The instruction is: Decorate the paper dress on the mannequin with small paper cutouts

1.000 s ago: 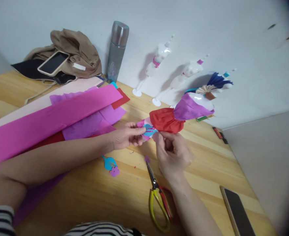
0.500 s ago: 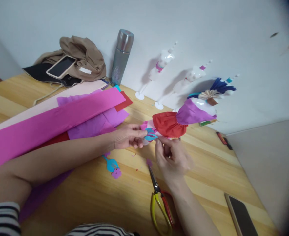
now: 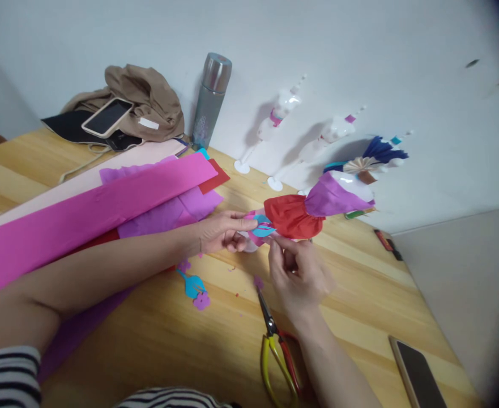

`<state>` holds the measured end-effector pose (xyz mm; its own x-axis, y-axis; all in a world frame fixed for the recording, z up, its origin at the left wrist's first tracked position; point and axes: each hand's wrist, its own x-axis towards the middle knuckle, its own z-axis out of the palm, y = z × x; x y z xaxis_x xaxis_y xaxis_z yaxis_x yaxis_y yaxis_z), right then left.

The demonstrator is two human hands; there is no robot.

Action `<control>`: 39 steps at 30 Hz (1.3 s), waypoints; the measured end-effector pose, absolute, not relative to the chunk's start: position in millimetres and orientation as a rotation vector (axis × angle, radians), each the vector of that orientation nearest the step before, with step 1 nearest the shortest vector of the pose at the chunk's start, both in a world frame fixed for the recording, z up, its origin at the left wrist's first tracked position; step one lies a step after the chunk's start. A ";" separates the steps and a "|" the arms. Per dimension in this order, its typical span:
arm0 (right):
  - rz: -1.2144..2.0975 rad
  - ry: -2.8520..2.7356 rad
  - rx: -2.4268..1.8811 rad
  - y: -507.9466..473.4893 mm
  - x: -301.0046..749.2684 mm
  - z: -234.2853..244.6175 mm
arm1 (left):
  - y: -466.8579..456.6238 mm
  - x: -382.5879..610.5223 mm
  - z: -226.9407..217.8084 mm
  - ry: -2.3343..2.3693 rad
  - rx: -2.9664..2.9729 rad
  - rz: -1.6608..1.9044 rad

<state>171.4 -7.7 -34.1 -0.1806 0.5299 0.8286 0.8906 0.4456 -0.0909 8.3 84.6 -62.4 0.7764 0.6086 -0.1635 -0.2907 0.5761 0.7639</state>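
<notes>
A small white mannequin lies tilted above the wooden table, dressed in a red paper skirt and a purple paper top. My left hand grips its lower end, fingers closed around the pink paper hem. My right hand pinches a blue paper cut-out against that hem, just below the red skirt. Both hands meet at the doll's base.
Yellow and red scissors lie below my right hand. A blue and purple paper flower lies near them. Long pink and purple paper sheets spread left. A flask, more mannequins, a bag with a phone and another phone stand around.
The blue cut-out has shifted a little higher on the hem, and my left fingers have stretched over it. The view has moved slightly.
</notes>
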 end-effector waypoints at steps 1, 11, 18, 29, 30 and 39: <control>-0.536 -1.845 -1.208 -7.5 171.7 -34.3 | 84.7 9.4 -62.3 0.441 0.794 0.547; -0.566 -1.830 -1.237 -6.1 171.5 -33.3 | 77.9 17.8 -60.9 0.488 0.699 0.650; -0.506 -1.824 -1.263 -7.8 175.5 -34.1 | 78.8 19.5 -65.2 0.464 0.707 0.657; -0.411 -1.788 -1.292 -11.2 175.5 -32.9 | 78.3 20.0 -64.5 0.441 0.718 0.667; -0.419 -1.780 -1.299 -10.9 175.6 -32.9 | 78.1 20.0 -64.4 0.444 0.718 0.665; -0.484 -1.772 -1.321 -9.0 177.5 -31.8 | 77.0 19.8 -64.3 0.427 0.713 0.664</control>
<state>177.5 -9.0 -31.8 -0.0800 0.5842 0.8077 0.9138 0.3667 -0.1747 19.8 77.0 -64.3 0.7167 0.6840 -0.1356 -0.4071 0.5683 0.7151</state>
